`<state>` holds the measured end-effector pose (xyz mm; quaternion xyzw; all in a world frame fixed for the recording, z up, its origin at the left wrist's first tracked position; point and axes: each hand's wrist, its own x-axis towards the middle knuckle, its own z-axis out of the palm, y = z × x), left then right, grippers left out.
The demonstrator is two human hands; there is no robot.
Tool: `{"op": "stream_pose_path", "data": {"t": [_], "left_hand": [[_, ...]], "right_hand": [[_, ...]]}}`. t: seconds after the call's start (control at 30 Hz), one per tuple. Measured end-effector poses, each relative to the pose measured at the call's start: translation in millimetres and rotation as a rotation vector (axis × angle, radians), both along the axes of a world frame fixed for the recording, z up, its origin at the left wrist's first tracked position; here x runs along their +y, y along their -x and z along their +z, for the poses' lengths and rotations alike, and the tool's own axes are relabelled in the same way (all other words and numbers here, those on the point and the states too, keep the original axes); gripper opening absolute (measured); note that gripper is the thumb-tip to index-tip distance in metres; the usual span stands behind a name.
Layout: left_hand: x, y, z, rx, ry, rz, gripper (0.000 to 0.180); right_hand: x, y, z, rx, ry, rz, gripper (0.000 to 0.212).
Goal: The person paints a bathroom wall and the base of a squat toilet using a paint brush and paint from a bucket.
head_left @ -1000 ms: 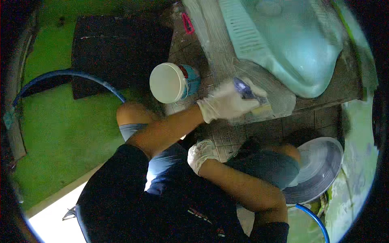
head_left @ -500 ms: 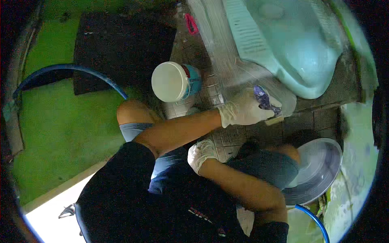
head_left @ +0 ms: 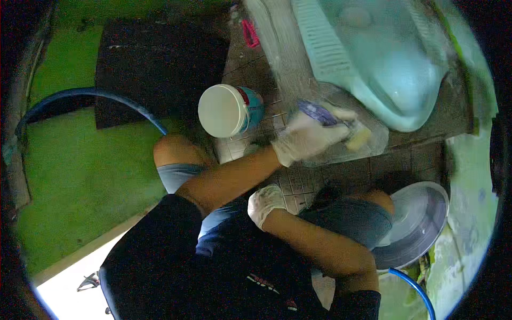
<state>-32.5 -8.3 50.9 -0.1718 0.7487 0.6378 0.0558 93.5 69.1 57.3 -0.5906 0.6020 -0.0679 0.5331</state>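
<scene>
My left hand (head_left: 312, 140), in a pale rubber glove, reaches across to the right and is closed round a scrubbing brush with a purple handle (head_left: 316, 112). Its yellowish bristles (head_left: 358, 137) are at the wet, soapy grey ledge (head_left: 377, 145), just below the near end of a pale turquoise squat toilet (head_left: 410, 101). The hand and brush are slightly blurred. My right hand (head_left: 266, 205), gloved too, stays near my lap between my knees, curled into a fist. Nothing juts out of it, though its fingertips are turned away.
A white-and-blue bucket (head_left: 220, 111) lies or tilts left of the ledge, its opening toward me. Beside my right knee is a large grey basin (head_left: 426, 224). A blue hose (head_left: 101, 92) arcs over the green floor, and a pink loop (head_left: 249, 33) lies farther off.
My left hand has shifted a little to the left with the scrubbing brush, whose handle now lies flatter and whose bristles show more. My right hand has stayed in place.
</scene>
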Motion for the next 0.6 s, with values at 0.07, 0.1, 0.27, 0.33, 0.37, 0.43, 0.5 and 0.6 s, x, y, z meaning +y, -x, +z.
{"op": "stream_pose_path", "data": {"t": [0.07,0.1,0.27,0.33,0.37,0.43,0.5,0.6], "left_hand": [[28,3,-24,0.081,0.166,-0.107,0.028],[36,8,-11,0.182,0.197,-0.158,0.027],[10,8,-19,0.156,0.239,-0.010,0.031],[-16,-2,-16,0.095,-0.006,0.158,0.030],[-23,-4,-15,0.072,0.004,0.209,0.029],[-34,-7,-16,0.069,0.103,0.239,0.028],[-26,-11,-15,0.138,0.172,0.154,0.028],[17,0,-13,0.103,0.074,0.047,0.030]], "right_hand": [[13,-45,-39,0.159,0.139,-0.090,0.033],[21,-61,-55,0.308,0.270,-0.192,0.034],[4,-12,-15,0.052,0.070,-0.001,0.037],[3,-6,-6,0.026,-0.004,0.129,0.037],[8,-6,-3,0.111,0.074,0.127,0.034],[10,-7,-3,0.195,0.157,0.129,0.031],[7,-9,-6,0.127,0.144,0.108,0.030],[20,-43,-42,0.280,0.287,0.077,0.035]]}}
